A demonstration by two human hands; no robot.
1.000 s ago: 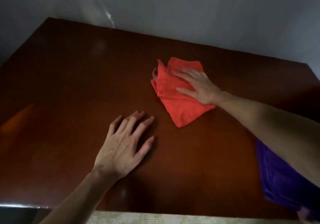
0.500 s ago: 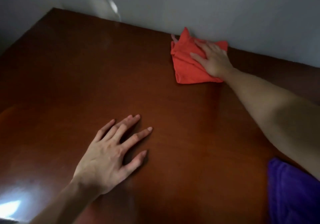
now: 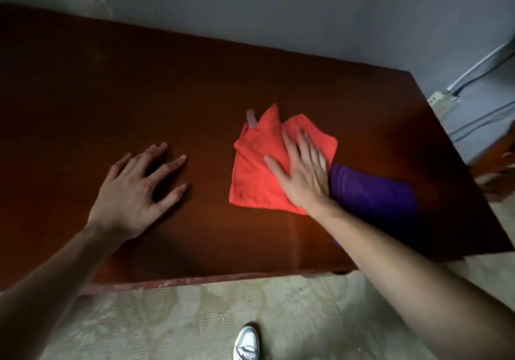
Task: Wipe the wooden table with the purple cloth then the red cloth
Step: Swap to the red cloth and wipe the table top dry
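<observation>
The dark wooden table (image 3: 139, 94) fills most of the view. A red cloth (image 3: 253, 175) lies crumpled right of its middle. My right hand (image 3: 302, 172) presses flat on the cloth's right half, fingers spread and pointing away from me. The purple cloth (image 3: 370, 195) lies bunched just right of that hand, touching the red cloth and partly under my forearm. My left hand (image 3: 133, 192) rests palm down on the bare wood to the left, fingers apart, holding nothing.
A grey wall runs along the table's far edge. Past the right edge a power strip (image 3: 441, 100) with cables sits on the floor. Pale patterned flooring and a white shoe (image 3: 246, 343) show below the near edge.
My right hand has dragged the red cloth from the far edge by the wall back towards me, up against the purple cloth. My left hand has stayed flat on the wood.
</observation>
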